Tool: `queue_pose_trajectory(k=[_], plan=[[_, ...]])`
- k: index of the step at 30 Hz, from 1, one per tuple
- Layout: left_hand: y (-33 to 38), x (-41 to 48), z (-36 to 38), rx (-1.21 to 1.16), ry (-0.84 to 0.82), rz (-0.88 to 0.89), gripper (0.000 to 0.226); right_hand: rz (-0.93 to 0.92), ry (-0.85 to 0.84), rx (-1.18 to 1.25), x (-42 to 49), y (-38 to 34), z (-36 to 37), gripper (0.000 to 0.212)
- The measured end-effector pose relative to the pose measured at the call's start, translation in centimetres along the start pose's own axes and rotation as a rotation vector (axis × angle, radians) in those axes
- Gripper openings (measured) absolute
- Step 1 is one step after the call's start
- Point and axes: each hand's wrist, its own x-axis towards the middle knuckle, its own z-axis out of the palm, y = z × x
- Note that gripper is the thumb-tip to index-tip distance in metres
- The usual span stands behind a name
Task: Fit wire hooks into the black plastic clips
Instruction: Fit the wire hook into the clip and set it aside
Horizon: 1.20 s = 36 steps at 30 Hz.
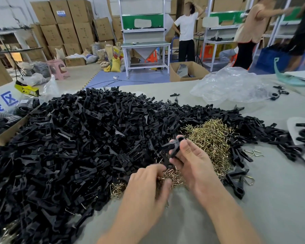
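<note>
Right hand [188, 161] holds one black clip [173, 147] just above the table [280, 199]; thumb on the near side, fingertips wrapped round the far end, so fingers are closed onto the clip; clip's long axis runs roughly 7 to 1 o'clock, upper end toward the gold pile, lower end pointing down at the left hand; exact jaw end of the clip is hard to tell, partly hidden by fingers.

Left hand [148, 187] sits palm down at 7 o'clock of the right hand, fingers curled into a small clump of wire hooks [173, 176]; it is blurred, so whether it pinches a hook or just rests on them I cannot tell.

Main heap of wire hooks [211, 138], brassy, lies at 1 o'clock of the hands, touching the clip pile; hooks tangled, no common direction.

Big pile of black clips [69, 147] fills the table from 9 to 12 o'clock; clips lie every which way; more clips [236, 180] at 3 o'clock of the hands with a few loose hooks beside them.

Crumpled clear plastic bag [232, 87] at 1 o'clock, far edge of table; cardboard box [5, 132] at 9 o'clock, at the table's left edge.
</note>
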Motion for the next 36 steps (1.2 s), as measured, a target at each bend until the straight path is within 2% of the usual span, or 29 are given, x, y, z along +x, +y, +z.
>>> queue_pose_trajectory(k=[2,5,9,13,16,19,21,23,27,32,36], plan=[[0.0,-0.1,0.5,0.248,-0.031,0.138,0.039,0.007,0.033,0.024,-0.1,-0.4,-0.2,0.018],[0.1,0.5,0.7,0.364,0.015,0.179,0.036,0.029,0.060,0.034,-0.2,-0.6,0.0,0.019],[-0.3,1.2,0.8,0.452,0.076,0.135,0.037,0.044,0.070,0.031,-0.3,-0.5,0.4,0.024],[-0.4,1.3,1.0,0.467,0.145,0.169,0.017,0.048,0.067,0.040,-0.4,-0.6,0.4,0.024],[-0.4,1.3,0.8,0.426,0.171,0.190,0.025,0.047,0.075,0.065,-0.3,-0.6,0.2,0.029],[-0.3,1.2,0.3,0.307,0.168,0.140,0.030,0.058,0.097,0.083,-0.2,-0.7,0.0,0.036],[-0.2,1.0,0.0,0.168,0.171,0.074,0.028,0.059,0.097,0.091,-0.1,-0.7,-0.2,0.032],[-0.3,0.9,-0.2,-0.011,0.175,-0.028,0.026,0.059,0.085,0.109,-0.1,-0.6,-0.3,0.028],[-0.8,0.9,-0.8,-0.291,0.220,-0.227,0.017,0.073,0.040,0.110,-0.2,-0.5,-0.3,0.036],[-0.2,1.3,-1.6,-0.400,0.337,-0.259,0.019,0.077,-0.031,0.048,-0.2,-0.3,-0.1,0.021],[0.1,1.4,-2.6,-0.616,0.386,-0.355,0.017,0.109,-0.057,0.053,-0.2,-0.1,0.0,0.027]])
